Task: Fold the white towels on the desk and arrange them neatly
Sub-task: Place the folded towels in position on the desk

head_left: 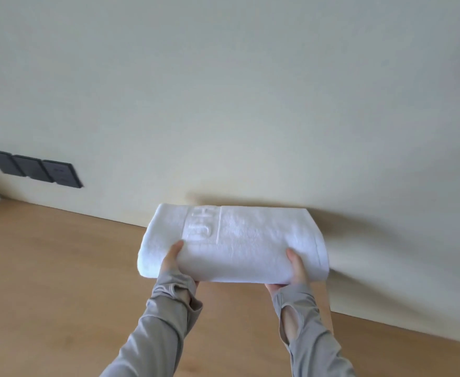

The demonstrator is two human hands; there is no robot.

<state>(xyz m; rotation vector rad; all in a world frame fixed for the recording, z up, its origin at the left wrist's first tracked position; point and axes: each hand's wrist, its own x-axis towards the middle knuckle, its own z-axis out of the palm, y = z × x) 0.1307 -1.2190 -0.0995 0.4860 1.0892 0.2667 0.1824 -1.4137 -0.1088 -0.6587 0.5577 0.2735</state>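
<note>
Gripping folded white towel — left hand, right hand — thumbs on top, fingers hidden underneath.

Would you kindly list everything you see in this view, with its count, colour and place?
folded towel: one, white, with a raised woven band left of its middle, held in front of the wall over the back of the desk
desk: one, light brown wood, across the lower part of the view
wall: one, cream, behind the desk
socket plates: three, dark grey, side by side on the wall at the far left
sleeves: two, grey, reaching up from the bottom edge
left hand: one, grips the towel's near left edge, thumb on top
right hand: one, grips the towel's near right edge, thumb on top
</note>
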